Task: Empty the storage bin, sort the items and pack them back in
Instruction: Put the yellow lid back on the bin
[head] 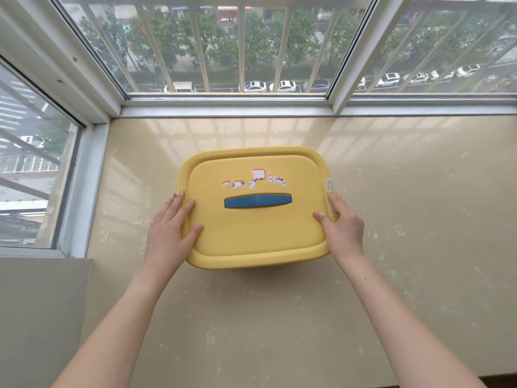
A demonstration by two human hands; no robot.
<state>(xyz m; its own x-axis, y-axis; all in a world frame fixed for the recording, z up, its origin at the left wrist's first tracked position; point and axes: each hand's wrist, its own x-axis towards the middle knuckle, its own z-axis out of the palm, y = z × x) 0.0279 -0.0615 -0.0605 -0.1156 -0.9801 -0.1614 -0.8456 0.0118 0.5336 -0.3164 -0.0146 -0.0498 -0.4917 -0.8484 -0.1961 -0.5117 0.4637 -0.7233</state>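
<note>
There is one yellow plastic storage bin point(251, 236), rounded at the corners. It sits in the middle of the glossy beige stone sill point(405, 247) with its lid on, so everything inside is hidden from me. The lid carries one blue recessed handle point(257, 201). Just toward twelve o'clock of it is a row of torn red, white and blue sticker scraps point(254, 179), too ragged to count or read.

I count two grey side latches. The right latch point(329, 186) at three o'clock is plain, while only a sliver of the left latch point(174, 196) at nine o'clock shows past my fingertips.

My left hand point(173, 228) lies flat at nine o'clock, fingers straight on the lid's edge. My right hand point(342, 228) is at three o'clock with its thumb on the lid and one finger along the latch. Its other fingers drop behind the rim, so I cannot tell whether they curl.

At twelve o'clock the barred window point(240, 51) is cut off above, and the parked cars beyond it are blurred.
</note>
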